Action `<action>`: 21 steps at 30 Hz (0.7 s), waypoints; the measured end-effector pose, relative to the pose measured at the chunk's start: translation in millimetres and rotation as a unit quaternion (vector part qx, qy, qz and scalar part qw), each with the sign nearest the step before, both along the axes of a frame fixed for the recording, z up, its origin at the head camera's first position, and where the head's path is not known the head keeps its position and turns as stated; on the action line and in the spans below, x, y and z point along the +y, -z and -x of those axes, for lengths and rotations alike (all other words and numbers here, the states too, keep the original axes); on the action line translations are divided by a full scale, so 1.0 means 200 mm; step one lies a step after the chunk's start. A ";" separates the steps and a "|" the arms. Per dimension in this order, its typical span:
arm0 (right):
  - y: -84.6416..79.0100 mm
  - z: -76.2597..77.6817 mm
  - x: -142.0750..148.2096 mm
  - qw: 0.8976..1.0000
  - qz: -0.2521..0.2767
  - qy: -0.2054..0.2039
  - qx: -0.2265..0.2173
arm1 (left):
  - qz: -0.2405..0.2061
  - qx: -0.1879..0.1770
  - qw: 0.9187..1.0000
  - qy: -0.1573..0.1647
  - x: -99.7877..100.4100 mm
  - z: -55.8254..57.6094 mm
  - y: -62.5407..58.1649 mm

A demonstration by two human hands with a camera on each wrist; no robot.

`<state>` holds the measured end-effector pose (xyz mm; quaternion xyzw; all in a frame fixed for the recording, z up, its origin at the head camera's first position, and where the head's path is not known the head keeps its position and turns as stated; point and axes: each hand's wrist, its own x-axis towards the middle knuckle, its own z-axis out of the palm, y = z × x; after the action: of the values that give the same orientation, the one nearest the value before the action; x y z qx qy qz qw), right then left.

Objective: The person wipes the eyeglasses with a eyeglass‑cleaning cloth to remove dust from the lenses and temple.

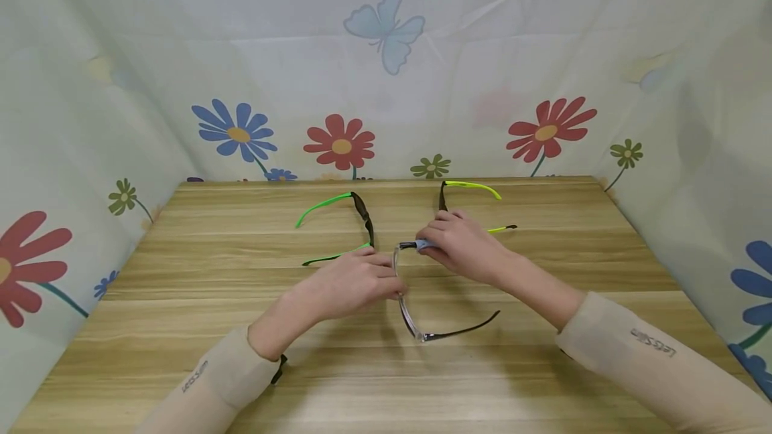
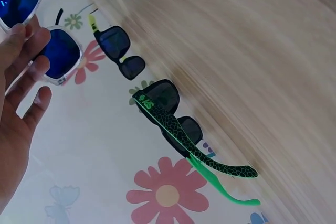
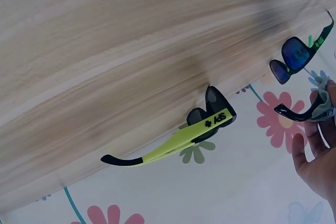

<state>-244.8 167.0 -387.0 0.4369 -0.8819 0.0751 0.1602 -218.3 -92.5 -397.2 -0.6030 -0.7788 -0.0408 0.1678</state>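
My left hand (image 1: 352,281) grips clear-framed sunglasses (image 1: 409,319) by the front, near the bridge, over the middle of the table. In the left wrist view their square lenses (image 2: 62,55) look deep blue. One dark temple points right, towards me, with nothing on it. A light blue cloth (image 1: 425,244) is wrapped round the other temple, and my right hand (image 1: 467,246) pinches it there. From the right wrist, the cloth (image 3: 321,110) sits partway along, leaving the black temple tip (image 3: 286,113) bare.
Black sunglasses with green temples (image 1: 362,209) stand behind my left hand. Another black pair with yellow temples (image 1: 472,185) is partly hidden behind my right hand. Both are on the wooden table (image 1: 211,233). A flowered curtain (image 1: 289,72) hangs round the back and sides.
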 end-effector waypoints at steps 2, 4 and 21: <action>0.00 0.00 0.01 1.000 -0.001 0.002 0.003 | -0.002 0.000 1.000 -0.001 0.00 0.00 0.00; 0.00 0.00 0.01 1.000 -0.004 0.003 0.004 | -0.003 0.000 1.000 -0.001 0.00 0.00 0.00; 0.01 0.00 0.07 1.000 -0.002 0.031 0.000 | 0.003 -0.013 1.000 -0.011 -0.02 0.00 -0.02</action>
<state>-244.9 181.6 -388.2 0.4095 -0.8954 0.0679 0.1613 -218.4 -95.5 -393.9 -0.5940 -0.7878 -0.0444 0.1566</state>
